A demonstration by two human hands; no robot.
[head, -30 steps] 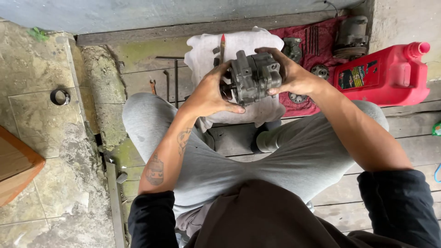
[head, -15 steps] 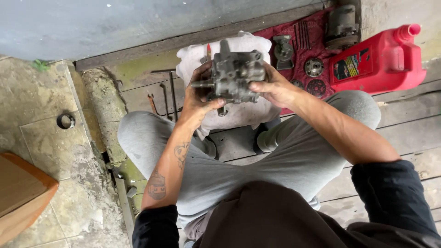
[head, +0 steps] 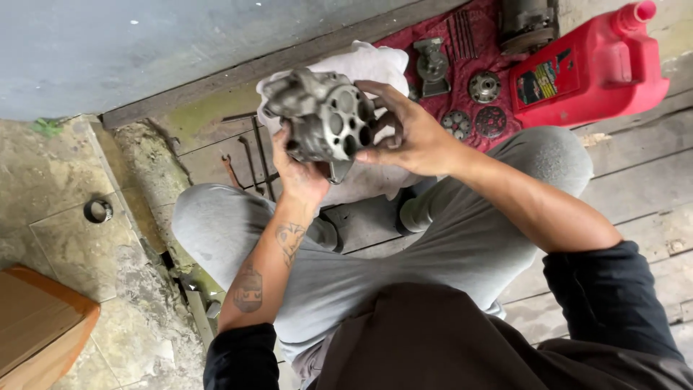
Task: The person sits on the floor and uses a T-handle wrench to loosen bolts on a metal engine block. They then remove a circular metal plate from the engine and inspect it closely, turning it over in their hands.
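Grey cast-metal pump body, bored end face toward me, is grasped in both hands above my lap: left hand cups it from below, right hand clamps its side. Beyond lie white cloth, red mat carrying round metal parts, and red canister.

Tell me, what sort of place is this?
Probably an informal repair spot on a floor: both hands hold a grey metal engine part, small parts lie on a red cloth, beside a red jug.
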